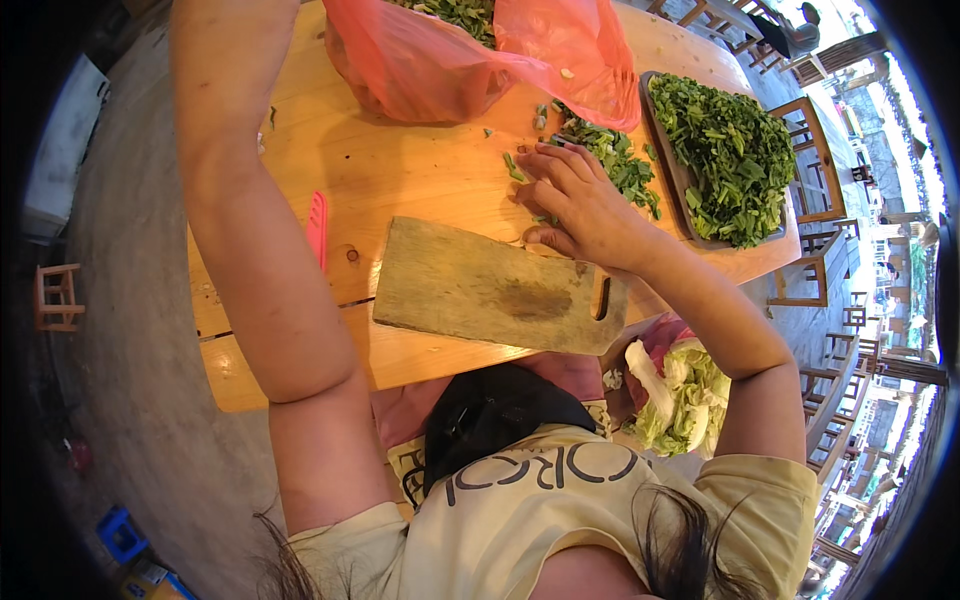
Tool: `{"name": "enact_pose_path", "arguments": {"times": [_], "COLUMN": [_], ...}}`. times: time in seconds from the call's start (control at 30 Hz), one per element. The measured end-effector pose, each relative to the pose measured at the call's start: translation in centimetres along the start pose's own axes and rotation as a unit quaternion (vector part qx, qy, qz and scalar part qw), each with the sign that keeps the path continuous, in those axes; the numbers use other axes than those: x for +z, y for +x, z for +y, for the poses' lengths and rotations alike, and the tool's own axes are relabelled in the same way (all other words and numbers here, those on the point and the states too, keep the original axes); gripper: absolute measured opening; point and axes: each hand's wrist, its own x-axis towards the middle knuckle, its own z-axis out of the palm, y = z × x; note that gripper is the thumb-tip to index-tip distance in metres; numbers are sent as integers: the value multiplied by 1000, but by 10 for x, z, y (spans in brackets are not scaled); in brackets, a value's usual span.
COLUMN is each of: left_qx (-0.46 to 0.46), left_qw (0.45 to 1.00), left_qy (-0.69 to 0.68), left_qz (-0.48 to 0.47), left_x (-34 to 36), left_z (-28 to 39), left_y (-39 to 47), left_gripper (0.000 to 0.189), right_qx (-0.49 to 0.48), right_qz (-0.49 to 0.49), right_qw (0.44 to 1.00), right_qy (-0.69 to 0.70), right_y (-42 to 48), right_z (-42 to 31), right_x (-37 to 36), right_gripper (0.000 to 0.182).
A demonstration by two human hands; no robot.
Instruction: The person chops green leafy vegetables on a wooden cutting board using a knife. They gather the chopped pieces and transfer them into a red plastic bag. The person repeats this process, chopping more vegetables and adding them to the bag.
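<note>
My right hand [571, 201] rests on the wooden table with its fingers a little apart, beside a loose strip of chopped greens [616, 161]. No held item shows in it. Just below it, toward me, lies a worn wooden cutting board [465, 281] with a slot handle, bare on top. My left arm reaches up past the top edge, so my left hand is out of view. A pink plastic handle with holes [318, 229] shows beside the left forearm. Farther back, a thin red plastic bag [427, 82] stands with its mouth spread and chopped greens inside.
A dark tray [671, 169] heaped with chopped greens [727, 157] sits on the table's right side. Below the table edge, pale leafy vegetables [679, 397] lie by pink plastic. Wooden stools [810, 161] stand to the right; a person [795, 34] is far off at upper right.
</note>
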Motion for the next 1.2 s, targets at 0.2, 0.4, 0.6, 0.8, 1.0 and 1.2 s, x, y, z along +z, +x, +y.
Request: {"name": "enact_pose_path", "arguments": {"times": [0.2, 0.4, 0.6, 0.8, 1.0, 1.2], "left_qx": [-110, 26, -46, 43, 39, 68], "left_qw": [947, 998, 996, 998, 998, 996], "left_qy": [-241, -12, -31, -6, -21, 48], "left_qz": [-183, -53, -74, -46, -40, -14], "left_x": [-22, -4, -4, -5, -1, 5], "left_z": [18, 45, 45, 16, 29, 39], "left_y": [52, 7, 25, 8, 6, 0], "left_gripper": [8, 7, 6, 7, 8, 9], "right_qx": [-10, 126, -15, 41, 81, 84], "right_qz": [-21, -101, 22, -111, 2, 79], "right_qw": [991, 979, 999, 986, 976, 993], "right_qy": [-131, -127, -42, -120, -203, -13], "right_y": [-2, 18, 49, 24, 12, 37], "right_z": [11, 28, 5, 12, 55, 63], "right_x": [2, -7, 30, 15, -9, 10], "right_gripper": [34, 35, 39, 34, 25, 24]}}
